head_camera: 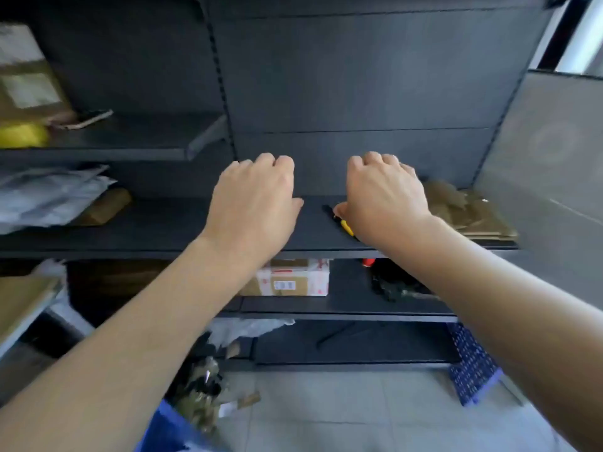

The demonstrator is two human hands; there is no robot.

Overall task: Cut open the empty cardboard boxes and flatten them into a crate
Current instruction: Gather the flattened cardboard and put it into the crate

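Note:
Both my hands reach over a dark metal shelf [163, 230]. My left hand [254, 203] hovers above the shelf with its fingers curled and nothing in it. My right hand [385, 197] is closed over a yellow-and-black box cutter [342, 223] lying on the shelf; only the cutter's tip and a bit of its yellow body show by my thumb. Flattened brown cardboard [470, 210] lies on the same shelf just right of that hand. A taped cardboard box [293, 278] stands on the shelf below. The corner of a blue crate [169, 429] holding cardboard scraps shows at the bottom.
A perforated blue crate [473, 363] leans at the lower right by the floor. White plastic bags [49, 194] and a brown parcel [107, 207] sit at the left of the shelf. Another box [26, 86] and a yellow object [23, 135] rest on the upper left shelf. A grey wall panel [548, 158] stands on the right.

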